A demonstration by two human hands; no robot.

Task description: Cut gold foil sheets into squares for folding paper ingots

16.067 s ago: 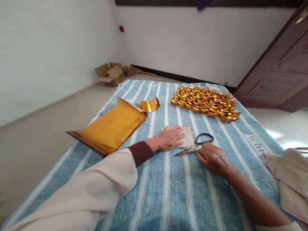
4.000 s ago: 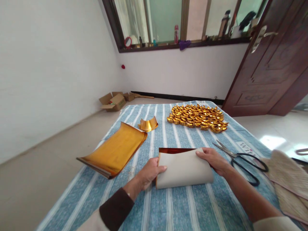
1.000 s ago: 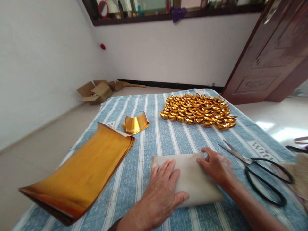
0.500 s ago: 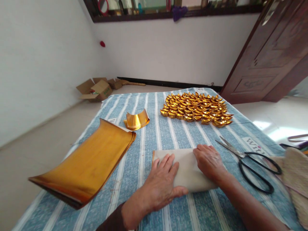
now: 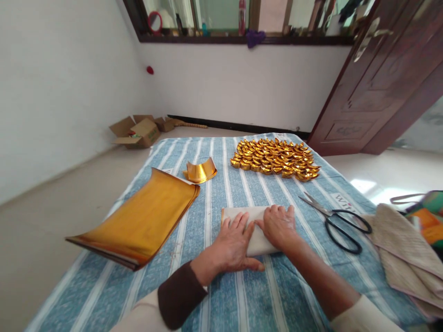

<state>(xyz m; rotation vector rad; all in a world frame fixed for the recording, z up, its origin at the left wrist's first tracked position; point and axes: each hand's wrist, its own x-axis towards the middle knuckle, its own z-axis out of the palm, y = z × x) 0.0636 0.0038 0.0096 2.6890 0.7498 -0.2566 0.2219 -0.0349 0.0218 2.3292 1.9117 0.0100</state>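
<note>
A pale sheet of paper [image 5: 258, 240] with a thin gold-brown strip at its left edge lies on the striped cloth in front of me. My left hand [image 5: 231, 242] rests flat on its left part, fingers spread and thumb out to the right. Over the right part, my right hand [image 5: 279, 227] presses down with curled fingers, its thumb close to the left fingers. The hand hides the paper's right edge. To the right lie black-handled scissors [image 5: 342, 230], blades parted. On the left is a curling stack of gold paper sheets [image 5: 141, 216].
Many folded gold paper ingots [image 5: 273, 159] stand in rows at the far right of the cloth [image 5: 218, 304]. A small curved gold stack [image 5: 201, 171] sits left of them. Beige folded fabric [image 5: 401, 249] lies at the right edge. Beyond are a cardboard box [image 5: 141, 131] and a door [image 5: 377, 87].
My right hand has come left, nearer my left hand, and the visible paper is narrower. My left hand stays flat on the sheet. The view has tipped up slightly.
</note>
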